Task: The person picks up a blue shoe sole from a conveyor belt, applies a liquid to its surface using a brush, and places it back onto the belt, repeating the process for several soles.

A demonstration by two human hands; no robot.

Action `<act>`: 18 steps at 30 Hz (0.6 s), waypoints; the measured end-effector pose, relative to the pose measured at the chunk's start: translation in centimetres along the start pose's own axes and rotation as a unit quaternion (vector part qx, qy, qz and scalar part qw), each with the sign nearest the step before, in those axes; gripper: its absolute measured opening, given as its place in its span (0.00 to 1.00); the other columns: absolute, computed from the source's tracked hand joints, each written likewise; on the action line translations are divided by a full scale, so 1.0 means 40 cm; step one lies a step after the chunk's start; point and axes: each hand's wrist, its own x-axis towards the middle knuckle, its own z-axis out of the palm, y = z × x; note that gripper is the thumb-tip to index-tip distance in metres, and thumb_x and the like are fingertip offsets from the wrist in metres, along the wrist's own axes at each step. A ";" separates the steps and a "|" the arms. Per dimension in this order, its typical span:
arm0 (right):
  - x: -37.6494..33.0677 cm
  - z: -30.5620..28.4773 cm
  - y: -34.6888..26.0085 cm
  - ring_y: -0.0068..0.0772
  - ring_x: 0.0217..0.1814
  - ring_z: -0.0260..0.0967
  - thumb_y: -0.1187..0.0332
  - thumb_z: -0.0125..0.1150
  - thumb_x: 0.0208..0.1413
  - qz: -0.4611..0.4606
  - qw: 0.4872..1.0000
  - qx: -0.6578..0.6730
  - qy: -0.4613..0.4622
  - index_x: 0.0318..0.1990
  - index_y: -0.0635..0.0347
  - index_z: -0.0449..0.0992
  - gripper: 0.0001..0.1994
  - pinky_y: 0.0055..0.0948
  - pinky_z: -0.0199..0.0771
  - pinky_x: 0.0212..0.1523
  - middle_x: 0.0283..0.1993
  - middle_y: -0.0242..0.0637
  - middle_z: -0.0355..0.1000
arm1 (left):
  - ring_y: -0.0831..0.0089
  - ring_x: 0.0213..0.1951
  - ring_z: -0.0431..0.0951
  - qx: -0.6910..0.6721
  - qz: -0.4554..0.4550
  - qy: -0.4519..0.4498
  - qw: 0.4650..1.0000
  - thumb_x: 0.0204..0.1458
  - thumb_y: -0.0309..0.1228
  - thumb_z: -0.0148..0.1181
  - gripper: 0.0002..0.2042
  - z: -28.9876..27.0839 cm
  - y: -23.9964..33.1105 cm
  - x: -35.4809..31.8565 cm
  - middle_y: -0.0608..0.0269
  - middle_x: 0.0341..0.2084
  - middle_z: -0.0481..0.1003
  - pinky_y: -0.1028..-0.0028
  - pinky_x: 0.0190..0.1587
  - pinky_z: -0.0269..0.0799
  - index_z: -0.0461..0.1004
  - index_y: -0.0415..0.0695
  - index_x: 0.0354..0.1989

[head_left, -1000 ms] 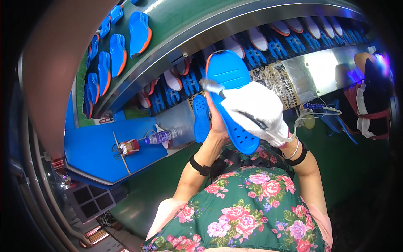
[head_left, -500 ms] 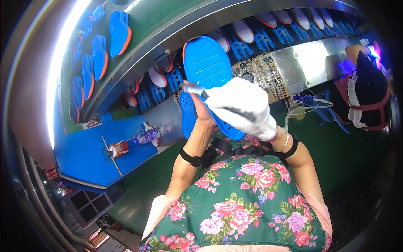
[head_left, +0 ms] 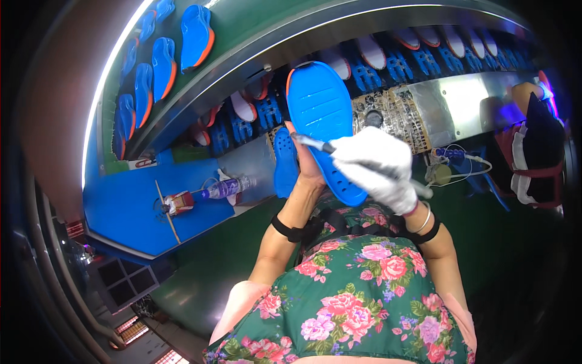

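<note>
We note a curved workstation: a green conveyor belt (head_left: 254,36) arcs overhead carrying blue shoe soles with orange rims (head_left: 197,29); beneath it a lower rack (head_left: 376,57) holds further blue and white soles on edge; a flat blue table (head_left: 127,209) lies at left, bearing a clear plastic bottle (head_left: 223,189) on its side and a thin wooden stick (head_left: 166,210); a patterned metal panel (head_left: 412,109) stands behind the hands.

We record the person's bare left hand (head_left: 306,167) raised at centre, closed about the lower edge of a large blue moulded shoe sole with an orange rim (head_left: 321,115); that sole is held upright and slightly tilted, its ribbed face toward the camera, in front of the rack and above the floral-print apron (head_left: 364,291). A second, smaller blue sole with holes (head_left: 284,164) sits just beside the left hand; we cannot tell whether the hand grips it or whether it rests on the surface behind.

The right hand (head_left: 379,167), in a white fabric glove, is clamped on a slender grey pen-like tool (head_left: 315,144); the tool's tip lies against the large sole's face near its left edge. The two hands are close together, overlapping at the sole's lower part.

Another person's dark-clad figure (head_left: 533,145) shows at the right rim.
</note>
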 end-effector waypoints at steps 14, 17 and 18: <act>-0.087 0.015 -0.089 0.39 0.39 0.81 0.77 0.74 0.47 0.021 1.000 -0.014 0.005 0.38 0.59 0.87 0.09 0.36 0.80 0.43 0.40 0.43 0.84 | 0.57 0.58 0.74 0.034 0.029 0.041 0.998 0.57 0.77 0.35 0.50 0.042 -0.018 -0.069 0.54 0.62 0.70 0.55 0.61 0.73 0.57 0.46 0.74; -0.093 0.007 -0.060 0.33 0.41 0.81 0.80 0.73 0.49 0.147 0.974 0.154 0.075 0.35 0.65 0.84 0.05 0.34 0.80 0.44 0.40 0.45 0.84 | 0.54 0.49 0.80 -0.045 0.031 -0.040 0.998 0.52 0.81 0.34 0.53 0.033 -0.017 -0.059 0.48 0.54 0.75 0.55 0.52 0.79 0.60 0.43 0.70; -0.089 0.002 -0.060 0.34 0.40 0.81 0.80 0.72 0.50 0.152 0.976 0.129 0.093 0.36 0.65 0.85 0.06 0.34 0.80 0.45 0.41 0.45 0.83 | 0.54 0.46 0.81 -0.067 0.048 -0.004 0.997 0.51 0.82 0.34 0.55 0.051 -0.011 -0.054 0.47 0.51 0.76 0.55 0.48 0.80 0.62 0.42 0.68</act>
